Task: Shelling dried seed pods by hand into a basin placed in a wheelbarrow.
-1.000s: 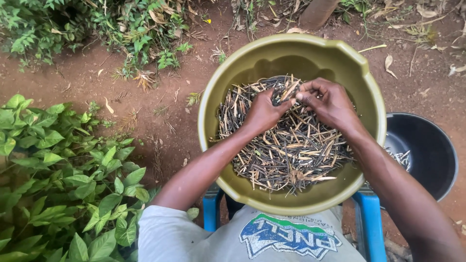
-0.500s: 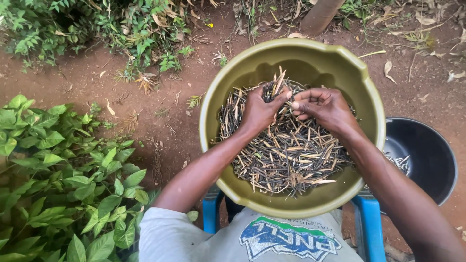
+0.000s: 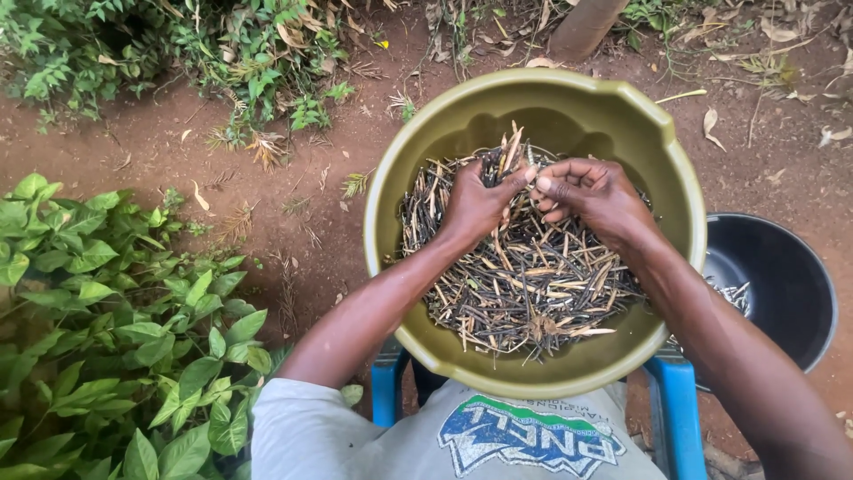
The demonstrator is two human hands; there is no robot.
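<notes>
Outdoors, bare red-brown dirt ground [image 3: 160, 151] w/ dry leaves; green leafy plants [image 3: 107, 338] off to my left hand's side. One round olive-green plastic basin [image 3: 569, 98] sits on my lap, over a blue plastic chair [image 3: 675, 400]. One black round bucket [image 3: 782, 284] just right of my right arm. In the basin: a heap of dry dark bean pods [image 3: 524, 276], too many to count. My left hand [image 3: 475, 200] is closed round a bunch of pods; my right hand [image 3: 591, 191], fingers curled together, pinches at the same bunch, thumbs touching.
</notes>
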